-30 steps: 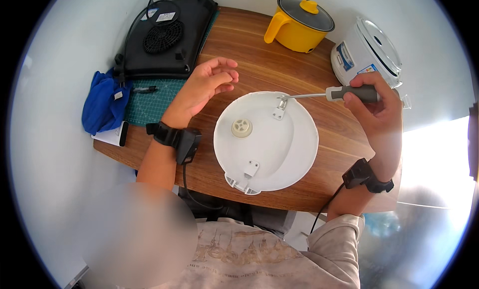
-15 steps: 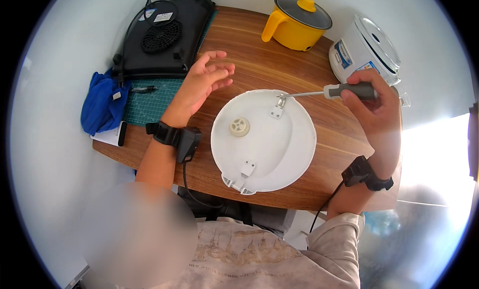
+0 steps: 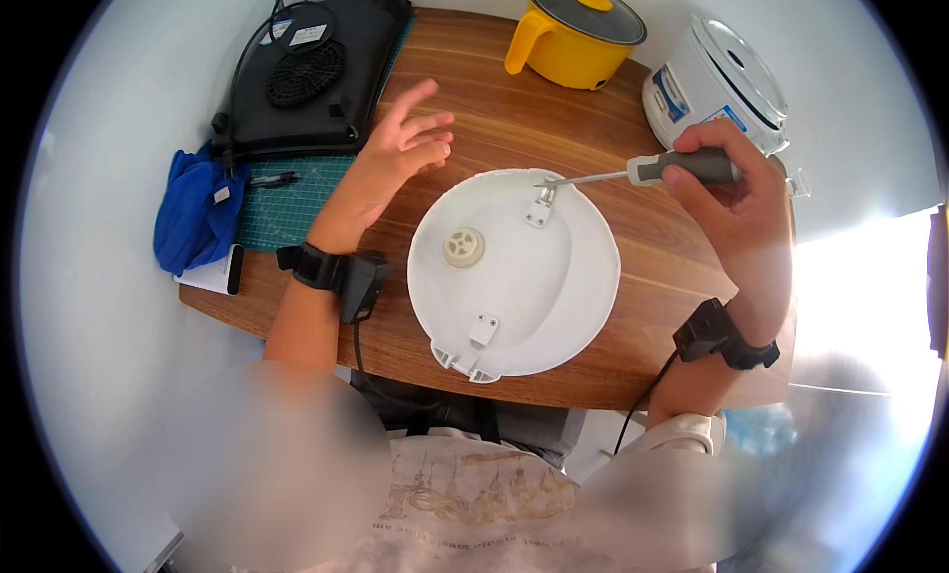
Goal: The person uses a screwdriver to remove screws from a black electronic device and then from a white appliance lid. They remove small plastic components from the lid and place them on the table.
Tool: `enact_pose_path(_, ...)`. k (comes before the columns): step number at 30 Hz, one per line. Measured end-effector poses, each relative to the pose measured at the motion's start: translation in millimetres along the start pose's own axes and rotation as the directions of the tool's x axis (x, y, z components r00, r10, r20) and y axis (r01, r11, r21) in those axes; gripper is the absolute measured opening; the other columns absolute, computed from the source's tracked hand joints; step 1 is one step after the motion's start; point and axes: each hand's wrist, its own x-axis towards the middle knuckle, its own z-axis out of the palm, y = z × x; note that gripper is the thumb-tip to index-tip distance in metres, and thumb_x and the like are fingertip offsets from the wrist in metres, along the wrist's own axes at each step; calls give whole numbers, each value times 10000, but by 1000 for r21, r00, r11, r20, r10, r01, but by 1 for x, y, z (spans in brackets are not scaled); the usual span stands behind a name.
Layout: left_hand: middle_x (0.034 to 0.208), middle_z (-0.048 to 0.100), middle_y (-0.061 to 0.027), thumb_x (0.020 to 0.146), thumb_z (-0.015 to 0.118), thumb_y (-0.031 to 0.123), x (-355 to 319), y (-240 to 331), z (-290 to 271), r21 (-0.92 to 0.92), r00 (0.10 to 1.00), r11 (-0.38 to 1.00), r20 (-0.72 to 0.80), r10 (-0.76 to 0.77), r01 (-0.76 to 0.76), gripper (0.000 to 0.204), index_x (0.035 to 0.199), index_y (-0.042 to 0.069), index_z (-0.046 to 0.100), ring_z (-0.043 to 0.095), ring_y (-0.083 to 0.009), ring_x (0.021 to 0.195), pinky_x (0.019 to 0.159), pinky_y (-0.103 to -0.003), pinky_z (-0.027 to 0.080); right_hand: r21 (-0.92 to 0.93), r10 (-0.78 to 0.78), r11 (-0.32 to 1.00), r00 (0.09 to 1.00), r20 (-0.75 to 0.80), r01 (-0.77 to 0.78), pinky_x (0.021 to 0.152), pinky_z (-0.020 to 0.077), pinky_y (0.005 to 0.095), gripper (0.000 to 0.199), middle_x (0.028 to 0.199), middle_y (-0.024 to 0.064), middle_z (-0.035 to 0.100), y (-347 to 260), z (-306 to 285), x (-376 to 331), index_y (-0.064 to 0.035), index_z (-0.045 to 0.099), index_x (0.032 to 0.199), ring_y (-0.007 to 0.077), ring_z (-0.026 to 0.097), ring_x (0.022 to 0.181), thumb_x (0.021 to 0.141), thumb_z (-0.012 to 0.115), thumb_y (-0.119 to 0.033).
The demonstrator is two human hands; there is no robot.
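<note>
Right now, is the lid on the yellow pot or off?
On. The dark lid with its yellow knob sits flat on the yellow pot, covering its whole rim at the back of the table.

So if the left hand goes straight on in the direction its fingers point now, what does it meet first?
The left hand, open and raised, points up and to the right over bare wooden table. Going on that way, it would probably reach the yellow pot first, though the hand's height is unclear.

The right hand [image 3: 736,202] has its grip closed on a grey-handled screwdriver [image 3: 682,167], tip at a small bracket [image 3: 539,212] on the round white plastic lid [image 3: 514,271]; the left hand [image 3: 395,158] hovers spread above the wooden worktop [image 3: 494,108].
</note>
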Motion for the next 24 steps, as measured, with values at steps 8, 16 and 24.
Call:
enact_pose_path(8,1290,623,-120,1001,605,259,4,-14,1,167,937,971,279,-211,169,430,1371,51,537,593,-165,1166,1000,-306,474,-27,-2,1000,1000,18,3,766,560,257,177,901,33,691,-2,2,-1,-47,641,1008,109,670,840,855,729,-61)
enact_pose_path(16,1162,682,-119,976,653,295,-2,-9,10,424,901,894,316,-298,147,493,1364,7,553,626,-146,1055,898,-282,509,-26,3,1000,997,71,-1,729,558,253,195,847,56,700,4,8,1,-47,651,1014,120,682,770,842,739,-69)
enact_pose_path(24,1180,674,-162,917,714,396,-9,-3,11,388,856,911,416,-308,140,605,1333,-16,562,654,-202,1057,887,-311,528,-16,22,1000,994,103,-20,697,568,258,205,844,60,705,2,11,0,-42,650,1003,135,701,744,828,752,-76)
